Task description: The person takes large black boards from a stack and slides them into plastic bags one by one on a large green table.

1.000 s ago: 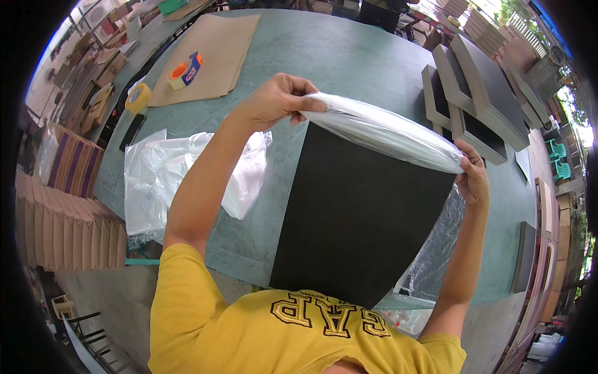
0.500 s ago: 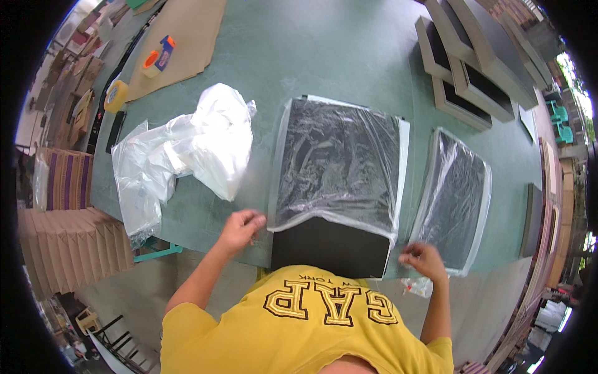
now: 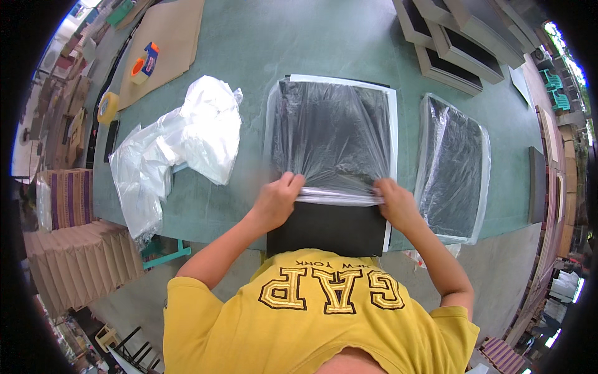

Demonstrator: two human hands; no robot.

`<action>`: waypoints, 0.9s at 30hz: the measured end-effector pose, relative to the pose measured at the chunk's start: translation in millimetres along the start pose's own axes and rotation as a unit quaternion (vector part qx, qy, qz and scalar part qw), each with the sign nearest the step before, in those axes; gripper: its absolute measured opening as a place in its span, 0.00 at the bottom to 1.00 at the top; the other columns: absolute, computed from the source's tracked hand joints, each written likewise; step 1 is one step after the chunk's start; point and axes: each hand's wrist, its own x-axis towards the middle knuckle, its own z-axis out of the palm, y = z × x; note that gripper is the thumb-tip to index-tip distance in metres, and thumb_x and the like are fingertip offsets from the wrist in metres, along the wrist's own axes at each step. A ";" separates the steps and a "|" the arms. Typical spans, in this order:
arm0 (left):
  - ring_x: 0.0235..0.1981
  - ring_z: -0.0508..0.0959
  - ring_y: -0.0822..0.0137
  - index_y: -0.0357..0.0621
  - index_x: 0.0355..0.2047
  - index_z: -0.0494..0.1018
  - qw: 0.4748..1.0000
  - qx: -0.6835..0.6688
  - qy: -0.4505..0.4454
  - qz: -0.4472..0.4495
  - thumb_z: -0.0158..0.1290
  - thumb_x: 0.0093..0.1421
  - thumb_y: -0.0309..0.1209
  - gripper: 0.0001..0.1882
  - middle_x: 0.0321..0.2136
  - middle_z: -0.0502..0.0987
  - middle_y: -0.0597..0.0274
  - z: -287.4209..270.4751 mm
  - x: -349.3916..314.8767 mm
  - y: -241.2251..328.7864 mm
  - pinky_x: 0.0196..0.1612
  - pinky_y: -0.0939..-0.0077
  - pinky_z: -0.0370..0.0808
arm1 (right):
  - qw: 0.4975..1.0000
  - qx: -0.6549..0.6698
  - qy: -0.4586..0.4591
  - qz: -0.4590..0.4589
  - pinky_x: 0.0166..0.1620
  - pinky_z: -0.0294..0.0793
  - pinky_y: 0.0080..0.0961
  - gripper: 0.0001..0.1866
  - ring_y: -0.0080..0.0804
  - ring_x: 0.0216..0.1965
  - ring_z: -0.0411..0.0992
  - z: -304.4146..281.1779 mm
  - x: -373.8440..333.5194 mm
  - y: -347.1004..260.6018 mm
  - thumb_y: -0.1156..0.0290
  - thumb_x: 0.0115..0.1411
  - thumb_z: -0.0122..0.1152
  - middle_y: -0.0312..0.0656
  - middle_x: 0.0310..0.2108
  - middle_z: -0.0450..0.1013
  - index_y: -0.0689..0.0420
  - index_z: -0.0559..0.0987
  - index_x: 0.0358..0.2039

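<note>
A clear plastic bag (image 3: pixel 336 134) covers the far part of a flat black board (image 3: pixel 324 227), whose near end sticks out bare toward my shirt. At the bag's near edge, my left hand (image 3: pixel 277 198) pinches the left side. My right hand (image 3: pixel 395 202) grips the same edge on the right. The film is drawn into creases between both hands. A white sheet edge shows along the board's right side. To the right lies another black panel (image 3: pixel 453 171) covered in clear film. A crumpled heap of clear plastic film (image 3: pixel 208 134) rests to the left.
Grey-framed black box pieces (image 3: pixel 458 68) are stacked at the far right of the green table (image 3: pixel 317 37). Brown cardboard (image 3: pixel 174 43) with an orange-and-blue tape dispenser (image 3: pixel 144 64) lies far left, near a yellow tape roll (image 3: pixel 108 107). Folded cartons (image 3: pixel 84 258) stand beside the table.
Both hands have moved inward and away from me onto the bag's near edge and taken hold of it. The film there is now bunched and pulled taut.
</note>
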 end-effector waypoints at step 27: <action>0.20 0.72 0.75 0.37 0.26 0.70 0.839 -0.542 -0.028 0.032 0.38 0.45 0.11 0.13 0.23 0.72 0.60 -85.7 -49.1 105.0 0.20 0.85 0.67 | 0.982 0.078 0.170 -0.020 0.45 0.65 0.34 0.26 0.47 0.43 0.66 7.5 -74.5 -56.6 0.81 0.41 0.54 0.52 0.49 0.63 0.59 0.69 0.46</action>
